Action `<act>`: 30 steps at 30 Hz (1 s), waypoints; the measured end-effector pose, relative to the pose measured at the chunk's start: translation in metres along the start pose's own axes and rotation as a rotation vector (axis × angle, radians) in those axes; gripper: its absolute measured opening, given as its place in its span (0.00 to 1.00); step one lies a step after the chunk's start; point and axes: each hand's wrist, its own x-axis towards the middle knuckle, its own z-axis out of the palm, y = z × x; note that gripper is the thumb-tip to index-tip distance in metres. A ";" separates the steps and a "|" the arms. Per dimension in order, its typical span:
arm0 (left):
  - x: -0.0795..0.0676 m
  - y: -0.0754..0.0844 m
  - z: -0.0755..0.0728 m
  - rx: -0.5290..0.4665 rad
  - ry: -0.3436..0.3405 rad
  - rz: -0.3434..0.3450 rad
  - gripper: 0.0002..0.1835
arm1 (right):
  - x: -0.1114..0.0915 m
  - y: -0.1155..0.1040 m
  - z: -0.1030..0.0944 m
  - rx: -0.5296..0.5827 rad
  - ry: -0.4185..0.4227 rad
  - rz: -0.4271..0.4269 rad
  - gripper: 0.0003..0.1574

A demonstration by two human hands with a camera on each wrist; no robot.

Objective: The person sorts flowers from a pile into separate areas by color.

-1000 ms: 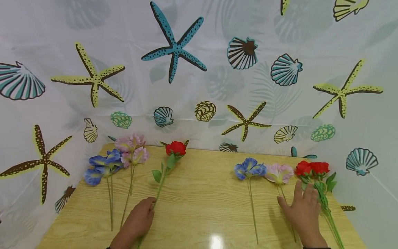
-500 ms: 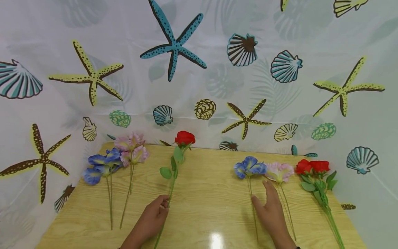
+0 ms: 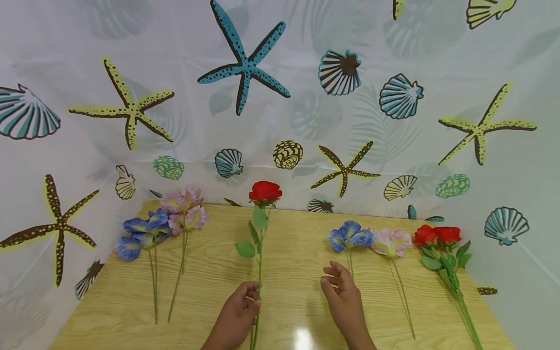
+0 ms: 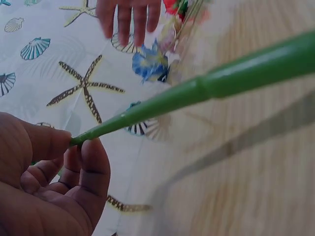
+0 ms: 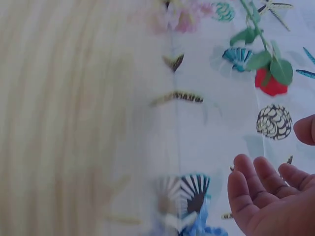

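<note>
My left hand (image 3: 238, 311) pinches the green stem of a red rose (image 3: 265, 193) between thumb and fingers. The rose stands nearly upright over the middle of the table, its leaves below the bloom. In the left wrist view the stem (image 4: 167, 101) runs from the fingertips toward the camera, above the table and its shadow. My right hand (image 3: 345, 301) holds nothing; its fingers are loosely bent, facing the rose. It overlaps the stem of a blue flower (image 3: 351, 236) in the head view. The right wrist view shows its relaxed fingers (image 5: 266, 182) apart from the rose.
Blue flowers (image 3: 144, 232) and pink flowers (image 3: 185, 209) lie at the table's left. To the right lie a pink flower (image 3: 391, 243) and red roses (image 3: 437, 236) with bundled green stems. A patterned cloth (image 3: 280, 112) rises behind the wooden table (image 3: 293, 253).
My left hand has moved right and lifted the rose, tilting it from leaning to nearly upright. My right hand has moved left from beside the red roses, past the pink flower.
</note>
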 end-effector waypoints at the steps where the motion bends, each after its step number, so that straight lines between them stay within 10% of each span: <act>1: -0.001 0.001 0.005 -0.020 -0.002 -0.008 0.18 | -0.002 -0.003 0.005 0.037 -0.018 0.013 0.25; 7: -0.010 0.007 0.034 -0.071 -0.025 -0.024 0.14 | -0.012 -0.019 0.027 0.161 -0.172 0.040 0.26; 19: -0.016 0.010 0.061 -0.002 -0.060 0.022 0.10 | -0.021 -0.026 0.038 -0.055 -0.225 -0.230 0.26; 30: -0.014 0.007 0.065 0.021 0.032 -0.042 0.20 | -0.025 -0.033 0.039 0.069 -0.216 -0.112 0.26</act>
